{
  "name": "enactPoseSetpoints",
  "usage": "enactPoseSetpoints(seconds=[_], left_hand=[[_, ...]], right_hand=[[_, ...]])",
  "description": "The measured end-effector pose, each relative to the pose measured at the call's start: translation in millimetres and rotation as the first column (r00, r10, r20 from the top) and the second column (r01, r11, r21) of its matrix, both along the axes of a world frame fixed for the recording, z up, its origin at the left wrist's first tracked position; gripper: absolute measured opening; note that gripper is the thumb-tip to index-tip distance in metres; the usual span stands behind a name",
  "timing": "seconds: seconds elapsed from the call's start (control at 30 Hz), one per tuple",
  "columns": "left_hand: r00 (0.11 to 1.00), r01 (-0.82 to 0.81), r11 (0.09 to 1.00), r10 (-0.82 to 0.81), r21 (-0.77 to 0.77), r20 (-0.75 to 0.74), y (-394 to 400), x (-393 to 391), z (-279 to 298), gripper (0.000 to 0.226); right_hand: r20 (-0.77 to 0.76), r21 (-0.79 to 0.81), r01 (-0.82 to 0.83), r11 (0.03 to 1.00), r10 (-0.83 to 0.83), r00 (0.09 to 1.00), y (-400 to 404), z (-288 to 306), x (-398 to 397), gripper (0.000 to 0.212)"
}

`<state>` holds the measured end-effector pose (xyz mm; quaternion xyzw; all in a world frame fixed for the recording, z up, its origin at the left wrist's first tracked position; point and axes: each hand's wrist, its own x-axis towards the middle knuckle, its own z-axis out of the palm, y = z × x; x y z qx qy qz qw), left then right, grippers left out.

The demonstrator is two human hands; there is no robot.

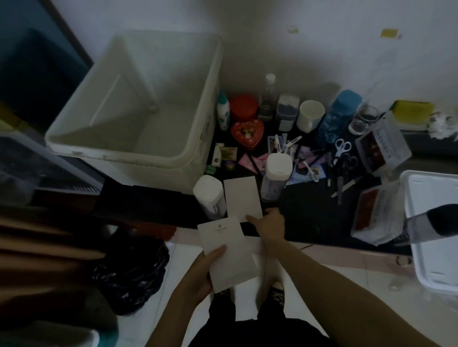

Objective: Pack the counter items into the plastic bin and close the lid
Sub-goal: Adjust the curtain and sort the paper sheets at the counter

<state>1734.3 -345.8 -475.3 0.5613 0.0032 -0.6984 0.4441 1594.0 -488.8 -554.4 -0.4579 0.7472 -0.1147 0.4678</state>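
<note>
Head view
Plastic bin [106,144]: open and white, on the far left of the dark worktop [306,216], nothing visible inside.
Lid [448,228]: white, lying flat at the right edge, apart from the bin.
Left hand [202,275]: holds a white card box [225,252] at the near edge, thumb on its face; the long axis runs near to far, printed end pointing far.
Right hand [269,222]: fingers pinch the near edge of a second white box [242,199], long axis also near to far, resting on the worktop between two white-capped containers [209,192].
Hands: apart, each on its own box.
Other items: red heart tin [246,134], blue bottle [340,114], scissors [341,149] farther back.
</note>
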Motion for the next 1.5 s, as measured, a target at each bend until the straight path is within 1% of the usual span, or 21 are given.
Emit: enactPoseSetpoints(seconds=[0.1,0.17,0.27,0.37,0.47,0.6,0.67,0.77,0.83,0.9,0.97,1.0,1.1,1.13,1.2,1.27,1.33,1.43,1.5], left_hand=[[1.0,-0.023,1.0,0.023,0.014,-0.008,4.5,5.6,1.4,0.045],[0.999,-0.034,0.999,0.035,0.012,-0.019,6.1,9.8,2.1,0.043],[0.999,-0.043,0.999,0.042,-0.008,-0.024,7.4,14.1,3.6,0.036],[0.997,-0.072,0.997,0.071,-0.025,-0.032,8.8,16.7,6.0,0.03],[0.997,-0.075,0.997,0.074,-0.032,-0.022,9.4,19.6,5.5,0.03],[0.998,-0.068,0.997,0.067,-0.021,-0.016,8.3,19.9,4.9,0.03],[0.997,-0.07,0.997,0.07,-0.023,-0.016,8.0,20.0,5.3,0.029],[0.998,-0.066,0.997,0.065,-0.032,-0.012,8.3,21.0,5.0,0.028],[0.998,-0.057,0.998,0.056,-0.037,-0.012,8.6,21.1,5.9,0.026],[0.999,-0.048,0.998,0.047,-0.039,-0.013,8.5,20.8,6.8,0.025],[0.999,-0.039,0.998,0.039,-0.041,-0.011,8.0,20.8,6.1,0.025],[0.999,-0.031,0.999,0.031,-0.042,-0.009,7.5,20.6,5.7,0.026],[1.0,0.013,0.999,-0.013,-0.039,0.003,4.5,19.1,3.6,0.032],[1.0,0.027,0.999,-0.027,-0.037,0.008,3.5,18.5,3.3,0.034],[0.998,0.055,0.998,-0.054,-0.031,0.023,1.9,17.2,2.4,0.035],[0.996,0.087,0.996,-0.086,-0.029,0.027,0.2,15.1,1.7,0.038],[0.993,0.114,0.993,-0.113,-0.031,0.029,-3.6,11.3,1.4,0.038],[0.989,0.15,0.988,-0.15,-0.031,0.021,-16.3,2.5,4.9,0.04],[0.986,0.163,0.986,-0.164,-0.027,-0.01,-26.0,-4.4,11.3,0.045]], right_hand=[[-0.062,0.074,0.038,0.997,-0.033,0.998,-5.1,6.9,7.5,0.082],[-0.122,0.107,0.014,0.994,-0.001,0.993,-6.7,6.9,11.5,0.09],[-0.22,0.097,-0.01,0.995,0.031,0.975,-7.8,6.7,18.1,0.09],[-0.238,0.08,0.009,0.997,0.011,0.971,-6.2,7.2,23.5,0.087],[-0.226,0.086,0.028,0.996,-0.007,0.974,-6.1,7.6,23.0,0.085],[-0.185,0.076,0.054,0.996,-0.039,0.982,-8.9,7.7,19.7,0.084],[-0.154,0.102,0.024,0.995,-0.008,0.988,-11.0,4.5,19.3,0.079],[-0.076,0.146,0.017,0.989,-0.006,0.997,-14.6,-4.1,16.4,0.07],[-0.007,0.14,0.007,0.99,-0.007,1.0,-16.3,-4.7,13.8,0.064],[0.088,0.121,0.043,0.992,-0.054,0.995,-16.3,2.4,11.9,0.05],[0.178,0.115,0.081,0.99,-0.101,0.979,-14.9,10.9,7.3,0.043],[0.192,0.082,0.069,0.994,-0.084,0.978,-13.0,16.6,3.7,0.041],[0.102,-0.124,-0.078,0.989,0.091,0.991,-6.4,40.6,-15.9,0.031],[0.064,-0.218,-0.132,0.967,0.149,0.987,-4.4,50.9,-25.1,0.026],[-0.005,-0.404,-0.215,0.889,0.233,0.972,-2.2,75.1,-43.0,0.018],[-0.042,-0.52,-0.269,0.811,0.29,0.956,-2.2,97.7,-59.6,0.016],[-0.05,-0.576,-0.299,0.761,0.332,0.942,-3.5,120.4,-74.1,0.019],[-0.07,-0.618,-0.345,0.706,0.388,0.919,-6.9,152.2,-92.3,0.025],[-0.051,-0.606,-0.37,0.704,0.43,0.901,-10.1,177.1,-102.8,0.026]])
